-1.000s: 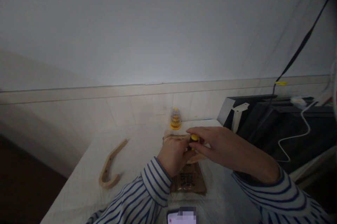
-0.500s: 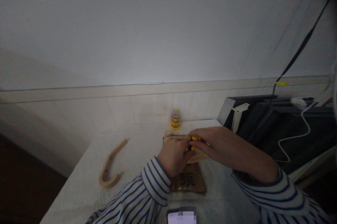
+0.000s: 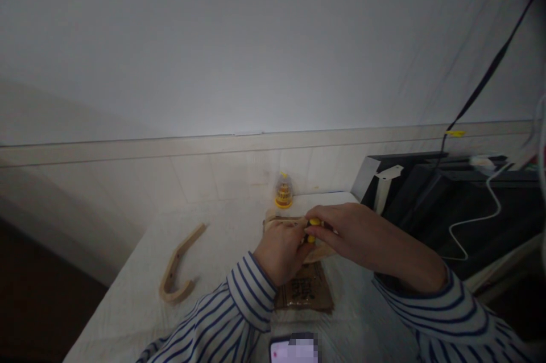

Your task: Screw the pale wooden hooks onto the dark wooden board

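My right hand (image 3: 341, 230) pinches a small yellow-and-black screwdriver (image 3: 314, 223) by its handle; its tip is hidden. Close against it, my left hand (image 3: 282, 249) is closed on a light wooden piece (image 3: 321, 254), which shows on both sides of the fingers. Below the hands lies a brown printed packet (image 3: 305, 289), partly covered by them. A J-shaped wooden hook (image 3: 173, 272) rests on the cloth to the left. Behind the hands stands a small clear-domed container (image 3: 284, 192) with a yellow base.
A white cloth covers the table (image 3: 128, 306), which meets a panelled wall. A phone (image 3: 294, 350) lies at the near edge. On the right are dark panels (image 3: 409, 198), a white bracket (image 3: 386, 186) and a white cable (image 3: 478, 223).
Both hands keep nearly the same place and hold. The whole view has shifted very slightly; no object has visibly moved.
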Demonstrator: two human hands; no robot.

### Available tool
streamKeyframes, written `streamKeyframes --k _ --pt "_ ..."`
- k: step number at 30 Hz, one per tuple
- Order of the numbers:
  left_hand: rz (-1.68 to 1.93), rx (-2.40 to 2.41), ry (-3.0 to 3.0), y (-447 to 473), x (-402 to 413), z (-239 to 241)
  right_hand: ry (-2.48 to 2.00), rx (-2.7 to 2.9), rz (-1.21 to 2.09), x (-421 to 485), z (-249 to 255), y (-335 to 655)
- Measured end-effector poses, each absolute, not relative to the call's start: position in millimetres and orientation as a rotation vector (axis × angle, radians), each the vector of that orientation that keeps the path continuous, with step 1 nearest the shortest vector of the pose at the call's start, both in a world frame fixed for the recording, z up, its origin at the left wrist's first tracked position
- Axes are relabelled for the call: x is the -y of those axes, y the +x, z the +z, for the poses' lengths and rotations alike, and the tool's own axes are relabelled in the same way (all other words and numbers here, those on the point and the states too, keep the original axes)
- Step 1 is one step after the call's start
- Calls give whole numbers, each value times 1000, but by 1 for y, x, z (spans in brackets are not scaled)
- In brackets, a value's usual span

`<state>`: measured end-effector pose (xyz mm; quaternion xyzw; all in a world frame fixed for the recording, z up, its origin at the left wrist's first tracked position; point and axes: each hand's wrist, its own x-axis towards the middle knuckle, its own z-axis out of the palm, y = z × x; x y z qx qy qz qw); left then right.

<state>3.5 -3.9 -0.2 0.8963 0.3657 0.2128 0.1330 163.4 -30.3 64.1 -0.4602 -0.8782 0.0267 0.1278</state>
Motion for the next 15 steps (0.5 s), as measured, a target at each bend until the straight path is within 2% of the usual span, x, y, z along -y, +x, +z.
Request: streamKeyframes --k 15 --pt "664 -1082 2589 5 5 1 -1341 2537 73 29 64 163"
